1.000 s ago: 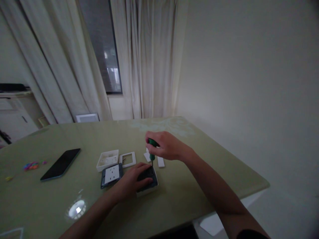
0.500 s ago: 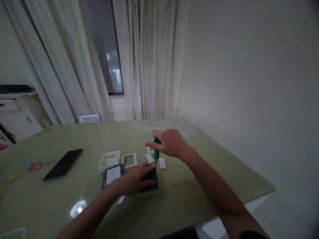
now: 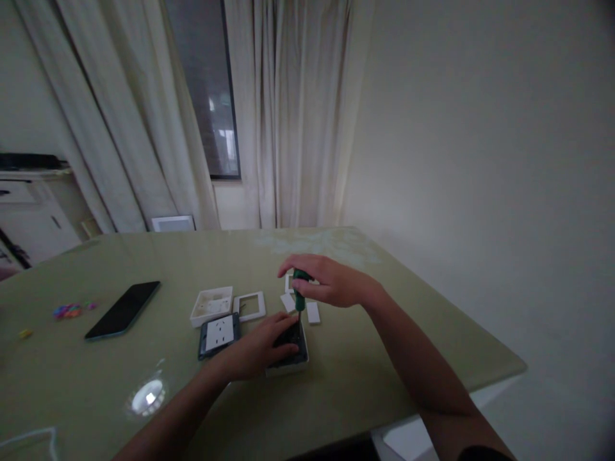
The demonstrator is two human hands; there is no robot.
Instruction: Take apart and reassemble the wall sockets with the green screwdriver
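My right hand (image 3: 331,280) is closed round the green handle of a screwdriver (image 3: 300,298). It stands almost upright, its tip down at the far right part of a dark plate (image 3: 300,349) set in a white mounting box (image 3: 291,369). From the left, my left hand (image 3: 262,349) grips the box, its thumb and fingers pressed over the dark plate and hiding much of it. Left of that hand lies a socket panel (image 3: 220,334) with a white face and dark surround. Just behind the hands are white rectangular pieces (image 3: 313,313) and a white frame (image 3: 289,283), partly covered.
An open white mounting box (image 3: 211,306) and another white frame (image 3: 250,306) sit behind the socket panel. Farther left lie a black tablet (image 3: 123,310) and small colourful pieces (image 3: 68,311). The glossy table (image 3: 408,339) meets a wall on the right.
My right hand has turned about the screwdriver handle, its fingers now reaching across the top. The screwdriver has come slightly more upright. My left hand stays on the box.
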